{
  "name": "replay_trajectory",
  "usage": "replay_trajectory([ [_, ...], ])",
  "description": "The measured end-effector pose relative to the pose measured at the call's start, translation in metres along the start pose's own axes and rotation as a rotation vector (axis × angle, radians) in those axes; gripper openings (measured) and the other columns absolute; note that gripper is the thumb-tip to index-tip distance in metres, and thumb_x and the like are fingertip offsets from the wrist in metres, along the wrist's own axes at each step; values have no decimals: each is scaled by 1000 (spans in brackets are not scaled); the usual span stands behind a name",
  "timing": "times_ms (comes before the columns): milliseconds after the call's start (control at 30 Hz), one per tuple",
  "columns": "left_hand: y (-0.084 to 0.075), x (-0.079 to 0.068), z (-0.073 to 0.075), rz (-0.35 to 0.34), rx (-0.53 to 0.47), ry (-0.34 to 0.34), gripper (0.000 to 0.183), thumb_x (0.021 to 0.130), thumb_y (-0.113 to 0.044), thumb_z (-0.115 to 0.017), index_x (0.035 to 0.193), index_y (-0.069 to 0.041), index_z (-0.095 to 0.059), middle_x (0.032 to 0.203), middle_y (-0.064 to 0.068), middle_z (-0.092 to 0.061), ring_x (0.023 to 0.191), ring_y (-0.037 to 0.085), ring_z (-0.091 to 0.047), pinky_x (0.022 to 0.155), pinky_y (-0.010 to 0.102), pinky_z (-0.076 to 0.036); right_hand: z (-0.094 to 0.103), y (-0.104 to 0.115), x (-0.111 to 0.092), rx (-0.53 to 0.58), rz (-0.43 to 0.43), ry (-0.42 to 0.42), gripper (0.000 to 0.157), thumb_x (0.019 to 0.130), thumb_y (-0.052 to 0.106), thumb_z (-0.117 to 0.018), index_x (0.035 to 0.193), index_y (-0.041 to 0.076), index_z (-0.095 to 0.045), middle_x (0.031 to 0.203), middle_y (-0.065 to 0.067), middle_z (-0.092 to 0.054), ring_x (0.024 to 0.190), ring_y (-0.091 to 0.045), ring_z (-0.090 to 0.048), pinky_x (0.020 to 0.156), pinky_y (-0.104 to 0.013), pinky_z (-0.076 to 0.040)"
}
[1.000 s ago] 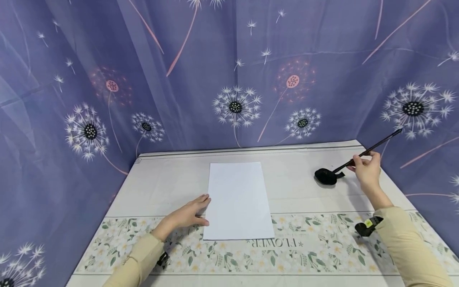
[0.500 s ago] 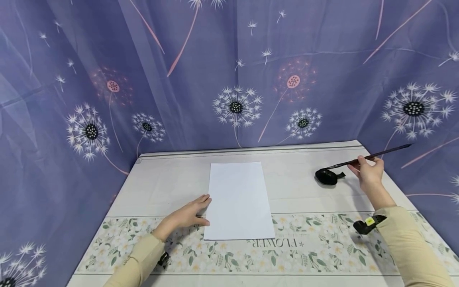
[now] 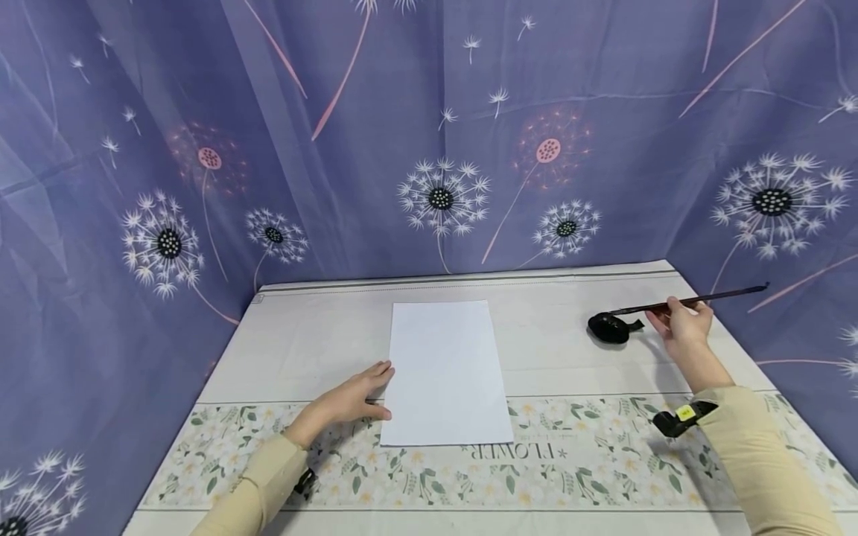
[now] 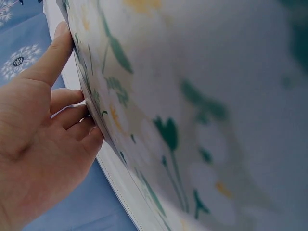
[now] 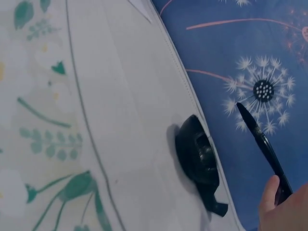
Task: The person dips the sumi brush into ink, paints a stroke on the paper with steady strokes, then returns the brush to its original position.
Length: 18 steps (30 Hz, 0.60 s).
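My right hand (image 3: 687,327) pinches a dark ink brush (image 3: 733,293) partway along its handle. The brush lies nearly level, its far end pointing right. Its bristle end overlaps the back rim of a black ink dish (image 3: 608,329) in the head view. In the right wrist view the black bristle tip (image 5: 242,111) shows apart from the dish, which has a shiny wet hollow and a short handle. My left hand (image 3: 348,398) rests at the left edge of a blank white paper sheet (image 3: 445,372), thumb and fingers spread and touching that edge.
A pale cloth (image 3: 322,327) with a printed flower band covers the table. Purple dandelion curtains (image 3: 348,223) hang along the back and both sides. Black wrist devices (image 3: 680,419) sit below each sleeve.
My right hand has tipped the brush from steeply slanted to almost level, lowering its handle end and lifting the bristles from the dish's hollow to its rim. My left hand and the paper stay put.
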<state>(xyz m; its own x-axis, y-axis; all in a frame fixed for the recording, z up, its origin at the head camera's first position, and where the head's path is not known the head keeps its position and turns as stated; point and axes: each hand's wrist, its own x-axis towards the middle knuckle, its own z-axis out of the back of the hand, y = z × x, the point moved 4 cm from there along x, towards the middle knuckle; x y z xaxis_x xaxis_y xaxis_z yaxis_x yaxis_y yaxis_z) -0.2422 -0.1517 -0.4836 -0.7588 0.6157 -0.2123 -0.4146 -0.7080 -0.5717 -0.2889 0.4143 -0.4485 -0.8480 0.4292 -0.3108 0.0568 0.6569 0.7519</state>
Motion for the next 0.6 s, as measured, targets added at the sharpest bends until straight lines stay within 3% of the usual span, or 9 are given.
replay_trajectory([
  [600,0,1,2,20,19,5,90,85,-41,-70,152,-1,-25,161,18,-13,150,36,-12,120,53,-23,-64,-15,-34,67,-99,191,16,100,7,-50,101,9,-34,73,-8,-53,61,-18,-57,73,-25,-61],
])
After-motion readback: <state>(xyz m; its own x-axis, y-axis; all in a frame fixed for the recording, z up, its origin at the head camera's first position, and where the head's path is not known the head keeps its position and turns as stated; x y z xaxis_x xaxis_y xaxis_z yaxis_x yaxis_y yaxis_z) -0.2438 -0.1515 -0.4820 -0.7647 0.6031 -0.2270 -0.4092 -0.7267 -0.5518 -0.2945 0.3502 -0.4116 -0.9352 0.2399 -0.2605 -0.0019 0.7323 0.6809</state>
